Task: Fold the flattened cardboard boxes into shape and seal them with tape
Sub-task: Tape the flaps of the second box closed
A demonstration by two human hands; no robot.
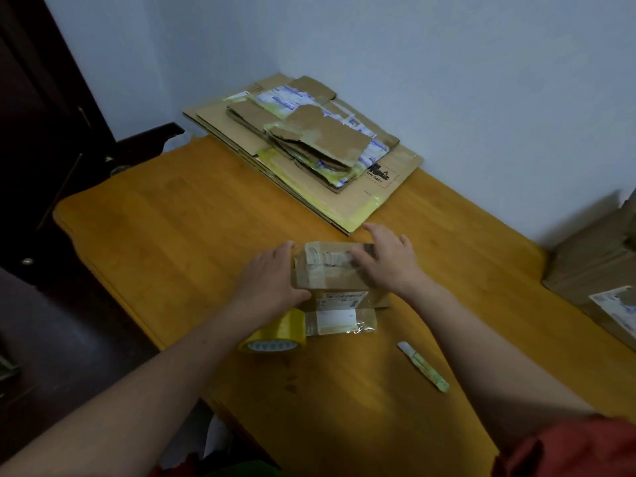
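A small cardboard box (332, 275) stands folded into shape in the middle of the wooden table (179, 215), with old tape and a label on it. My left hand (272, 277) lies against its left side, thumb at the near edge, fingers fairly straight. My right hand (387, 258) presses flat on its top right, fingers spread. A roll of yellow tape (275, 333) lies on its side just in front of the box, by my left wrist. A stack of flattened cardboard boxes (303, 146) lies at the table's far edge by the wall.
A small folded strip of white and green paper or tape (423, 366) lies on the table to the near right. Assembled cardboard boxes (599, 270) stand at the right edge. Dark wooden furniture (51, 139) is to the left.
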